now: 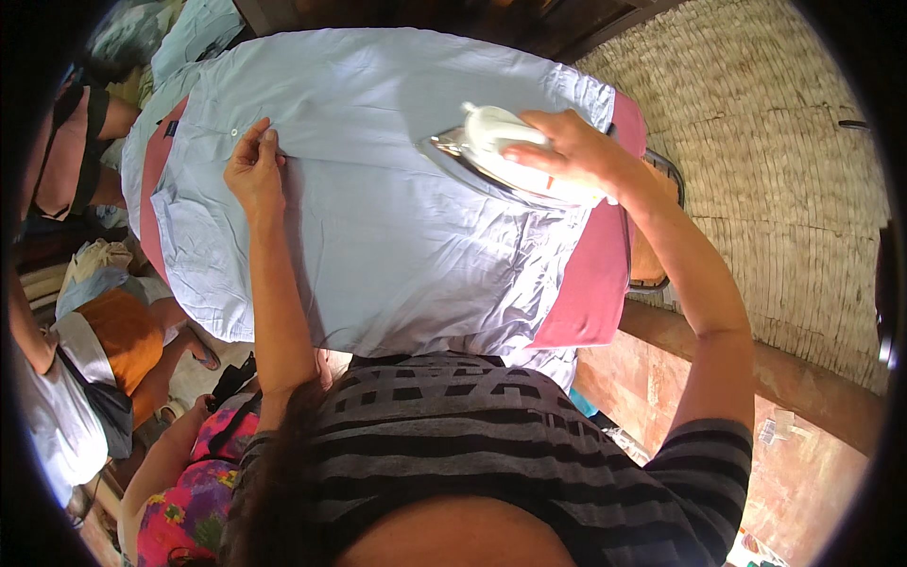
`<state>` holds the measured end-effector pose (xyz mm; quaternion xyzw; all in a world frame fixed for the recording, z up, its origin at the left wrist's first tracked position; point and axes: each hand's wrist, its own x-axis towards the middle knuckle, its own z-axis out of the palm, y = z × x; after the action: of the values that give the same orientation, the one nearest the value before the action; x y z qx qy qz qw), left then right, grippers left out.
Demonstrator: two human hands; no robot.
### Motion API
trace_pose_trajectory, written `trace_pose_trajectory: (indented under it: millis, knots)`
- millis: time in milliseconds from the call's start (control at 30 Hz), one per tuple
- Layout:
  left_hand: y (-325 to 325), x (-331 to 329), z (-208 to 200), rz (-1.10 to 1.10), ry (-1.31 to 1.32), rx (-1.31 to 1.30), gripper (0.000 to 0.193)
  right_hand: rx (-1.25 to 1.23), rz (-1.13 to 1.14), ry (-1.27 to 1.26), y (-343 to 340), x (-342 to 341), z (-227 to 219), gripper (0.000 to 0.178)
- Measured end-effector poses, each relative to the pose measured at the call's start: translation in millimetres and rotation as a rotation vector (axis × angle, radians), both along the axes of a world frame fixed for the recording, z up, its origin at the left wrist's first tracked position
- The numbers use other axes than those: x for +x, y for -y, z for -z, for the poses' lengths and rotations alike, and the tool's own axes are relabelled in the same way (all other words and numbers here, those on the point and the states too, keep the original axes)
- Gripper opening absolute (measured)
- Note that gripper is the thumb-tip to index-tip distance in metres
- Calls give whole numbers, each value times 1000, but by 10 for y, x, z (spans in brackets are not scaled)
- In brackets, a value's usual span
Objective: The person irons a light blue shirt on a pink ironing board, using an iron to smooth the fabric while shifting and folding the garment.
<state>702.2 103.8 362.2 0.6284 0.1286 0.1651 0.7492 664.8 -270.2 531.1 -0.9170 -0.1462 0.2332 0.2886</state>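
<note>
A light blue garment (378, 217), probably a shirt with a small white button, lies spread over a pink-covered ironing board (590, 274). My right hand (576, 151) is wrapped round the handle of a white clothes iron (491, 142). The iron's metal soleplate rests on the right part of the cloth, its tip pointing left. Near the button, my left hand (257, 168) is over the left part of the garment, with fingers curled and thumb and forefinger close together. Whether a fold of cloth is between them is hidden. Wrinkles run through the fabric below the iron.
A metal frame (673, 180) sticks out at the board's right end. Beyond it stands a woven mat wall (756, 142) with a wooden beam (756, 369) below. Several people are close by on the left, one in an orange garment (123, 345). Piled cloth (142, 38) lies at far left.
</note>
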Motion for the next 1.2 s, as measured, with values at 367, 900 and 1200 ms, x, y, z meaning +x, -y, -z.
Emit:
trace_pose_trajectory:
  millis: [367,900,1200]
  knots:
    - [23,37,41,-39,55,110,20,-88,-46,91,632,-217,35,32]
    - [25,-34,-35,12,91,94,28,27,-131,250,-631,224,54,48]
    - [1195,-282,-337,377,328,409,43,-29,5,-26,-190,152,-12,59]
